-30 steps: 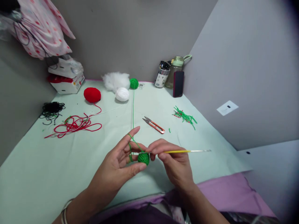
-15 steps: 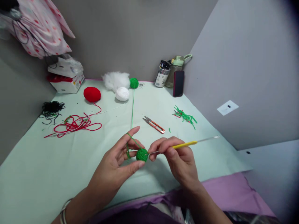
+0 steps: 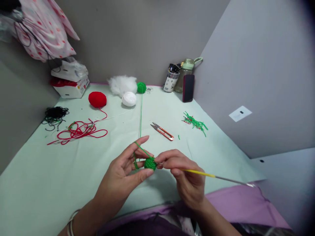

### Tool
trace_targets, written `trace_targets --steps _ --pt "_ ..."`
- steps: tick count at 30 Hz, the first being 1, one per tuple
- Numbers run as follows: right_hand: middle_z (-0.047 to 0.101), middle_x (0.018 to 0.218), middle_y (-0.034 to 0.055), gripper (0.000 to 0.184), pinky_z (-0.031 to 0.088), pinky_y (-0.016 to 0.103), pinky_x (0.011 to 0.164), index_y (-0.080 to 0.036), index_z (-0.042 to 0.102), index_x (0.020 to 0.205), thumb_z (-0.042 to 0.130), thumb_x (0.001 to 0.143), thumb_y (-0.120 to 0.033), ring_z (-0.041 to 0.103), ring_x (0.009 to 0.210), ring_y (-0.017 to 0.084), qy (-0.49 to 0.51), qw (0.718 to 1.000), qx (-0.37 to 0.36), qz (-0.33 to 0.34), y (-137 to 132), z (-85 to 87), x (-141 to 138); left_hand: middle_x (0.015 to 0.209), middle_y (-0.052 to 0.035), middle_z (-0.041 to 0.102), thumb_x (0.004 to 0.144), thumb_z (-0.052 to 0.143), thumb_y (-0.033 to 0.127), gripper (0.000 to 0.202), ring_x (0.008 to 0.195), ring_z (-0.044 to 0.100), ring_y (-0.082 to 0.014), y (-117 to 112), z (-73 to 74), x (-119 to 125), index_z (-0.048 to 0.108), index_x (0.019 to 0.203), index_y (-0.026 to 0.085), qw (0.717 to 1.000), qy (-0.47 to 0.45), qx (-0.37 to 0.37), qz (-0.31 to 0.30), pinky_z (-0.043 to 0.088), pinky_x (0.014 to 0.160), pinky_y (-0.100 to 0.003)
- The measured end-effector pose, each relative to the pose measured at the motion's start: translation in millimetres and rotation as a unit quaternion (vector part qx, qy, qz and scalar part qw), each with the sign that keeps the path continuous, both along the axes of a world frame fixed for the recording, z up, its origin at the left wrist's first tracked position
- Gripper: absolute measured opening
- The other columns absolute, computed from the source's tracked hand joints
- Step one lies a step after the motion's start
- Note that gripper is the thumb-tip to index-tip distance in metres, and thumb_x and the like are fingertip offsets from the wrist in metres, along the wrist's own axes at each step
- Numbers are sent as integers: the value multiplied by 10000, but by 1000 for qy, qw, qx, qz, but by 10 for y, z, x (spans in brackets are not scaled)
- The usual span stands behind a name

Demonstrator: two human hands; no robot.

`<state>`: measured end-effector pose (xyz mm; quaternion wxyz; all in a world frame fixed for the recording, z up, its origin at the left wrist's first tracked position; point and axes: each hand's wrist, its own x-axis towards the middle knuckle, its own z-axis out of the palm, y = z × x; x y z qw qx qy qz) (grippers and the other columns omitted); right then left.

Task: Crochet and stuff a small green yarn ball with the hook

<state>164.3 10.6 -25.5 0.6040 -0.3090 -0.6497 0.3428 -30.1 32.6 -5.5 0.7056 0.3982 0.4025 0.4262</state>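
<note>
Between the thumb and fingers of my left hand (image 3: pixel 123 167) is a small round green crochet piece (image 3: pixel 150 163). Green yarn (image 3: pixel 141 114) runs from a green ball (image 3: pixel 141 87) at the back, over my raised left index finger and around other fingers, to the piece. My right hand (image 3: pixel 185 173) grips a crochet hook (image 3: pixel 201 173) by its yellow handle. The hook's working tip is at the right side of the piece, partly hidden by my fingers; its other metal end points right and slightly down.
Orange thread snips (image 3: pixel 162 131) lie beyond my hands, with green yarn scraps (image 3: pixel 195 123) to their right. Red yarn strands (image 3: pixel 78 132), a black yarn heap (image 3: pixel 55 114) and a red ball (image 3: pixel 97 99) are left. White stuffing (image 3: pixel 122 85), a white ball (image 3: pixel 129 99) and a phone (image 3: pixel 188 88) stand farther back.
My right hand has turned, so the hook's far end swung downward and to the right. My left hand and the crochet piece have barely shifted.
</note>
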Motion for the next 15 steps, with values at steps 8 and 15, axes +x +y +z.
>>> trace_targets --steps 8,15 --pt "810 1048 56 205 594 321 783 -319 813 1141 621 1069 -315 725 957 188 72 997 -10 -32 11 -132 -102 941 -14 735 756 937 219 605 937 715 -184 -70 34 132 742 1327 259 994 -101 -45 26 567 910 -302" --pt "794 1019 59 201 608 334 750 -325 812 1123 619 1067 -337 723 923 198 70 996 -5 -56 20 -172 -150 971 -11 749 788 925 233 583 965 714 -171 -69 -41 130 737 1337 290 991 -127 -48 12 541 970 -304"
